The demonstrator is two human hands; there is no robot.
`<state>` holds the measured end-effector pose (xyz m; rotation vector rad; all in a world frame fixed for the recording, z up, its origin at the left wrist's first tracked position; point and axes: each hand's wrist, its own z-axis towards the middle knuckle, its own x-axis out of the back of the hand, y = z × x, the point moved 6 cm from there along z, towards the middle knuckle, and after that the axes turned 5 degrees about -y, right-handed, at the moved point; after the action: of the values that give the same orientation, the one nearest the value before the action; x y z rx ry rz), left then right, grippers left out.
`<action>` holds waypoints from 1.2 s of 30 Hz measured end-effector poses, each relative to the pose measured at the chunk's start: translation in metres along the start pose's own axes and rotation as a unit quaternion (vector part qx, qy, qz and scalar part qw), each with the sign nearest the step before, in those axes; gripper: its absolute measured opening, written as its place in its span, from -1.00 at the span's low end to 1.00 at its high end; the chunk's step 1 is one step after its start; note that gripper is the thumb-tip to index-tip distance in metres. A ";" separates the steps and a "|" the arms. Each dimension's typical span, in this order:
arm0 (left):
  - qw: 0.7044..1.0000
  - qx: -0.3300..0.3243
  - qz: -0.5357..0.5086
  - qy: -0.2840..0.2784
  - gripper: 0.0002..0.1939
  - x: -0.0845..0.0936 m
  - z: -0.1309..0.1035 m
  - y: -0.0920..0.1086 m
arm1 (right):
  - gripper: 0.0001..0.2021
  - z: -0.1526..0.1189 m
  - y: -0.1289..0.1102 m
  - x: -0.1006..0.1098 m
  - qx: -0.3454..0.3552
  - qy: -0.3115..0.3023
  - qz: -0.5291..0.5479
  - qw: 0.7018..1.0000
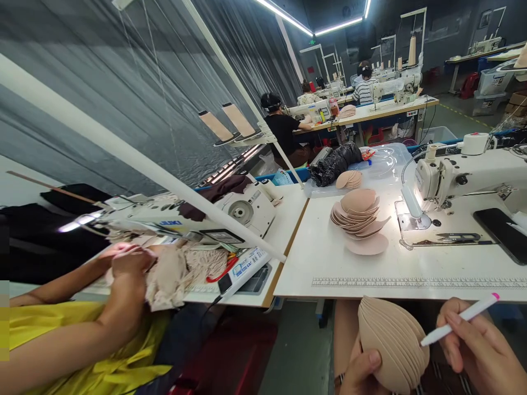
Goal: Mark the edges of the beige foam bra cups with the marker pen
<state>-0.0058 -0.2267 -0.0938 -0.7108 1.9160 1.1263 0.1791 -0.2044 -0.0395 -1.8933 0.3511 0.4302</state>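
Most fingers of the left hand (pixel 363 372) are hidden behind the stack of beige cups (pixel 393 345), and whether the tip of the white pen (pixel 461 318) in the right hand (pixel 477 340) touches them is unclear. The right edge cuts off the sewing machine (pixel 473 175) and ruler (pixel 415 283); at left, the co-worker's head is out of frame, their hands (pixel 130 259) blurred.

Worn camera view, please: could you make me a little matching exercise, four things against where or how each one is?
1. Marker pen
2. Smartphone
3. Maroon cloth
4. Left hand

A. Draped over a sewing machine
B. Gripping nested beige pads
C. Held in the right hand
D. Black, lying on the white tabletop

Pairs: 1-C, 2-D, 3-A, 4-B
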 end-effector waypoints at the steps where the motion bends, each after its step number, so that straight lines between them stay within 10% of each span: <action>1: 1.000 0.000 -0.002 0.000 0.01 -0.001 0.000 0.000 | -0.48 0.000 -0.001 0.001 0.003 0.001 0.000 1.000; 36: 1.000 -0.019 0.006 0.014 -0.01 0.009 0.003 -0.004 | -0.55 -0.006 0.001 0.000 0.004 -0.018 -0.049 0.999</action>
<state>-0.0061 -0.2263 -0.1043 -0.7396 1.9295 1.1678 0.1797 -0.2099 -0.0383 -1.8849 0.2342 0.3948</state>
